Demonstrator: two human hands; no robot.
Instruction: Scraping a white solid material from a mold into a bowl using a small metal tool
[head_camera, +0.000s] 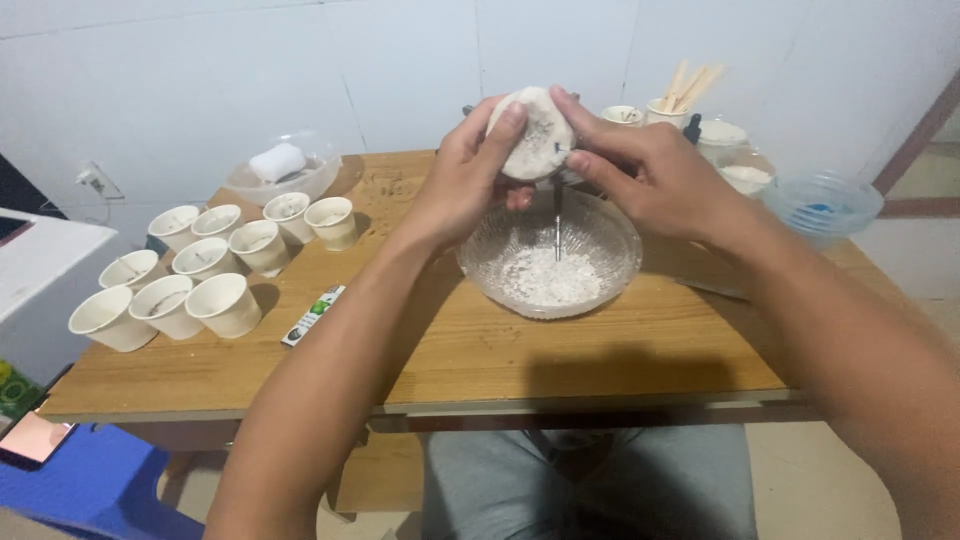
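Observation:
My left hand and my right hand together hold a pale rounded lump above a clear glass bowl. White powder lies in the bottom of that bowl. A thin dark metal tool hangs from my right hand's fingers, pointing down into the bowl. Both thumbs press on the lump's top.
Several white paper cups stand on the left of the wooden table. A small flat packet lies by them. A clear lidded tub is at the back left, a blue bowl and a cup of wooden sticks at the back right.

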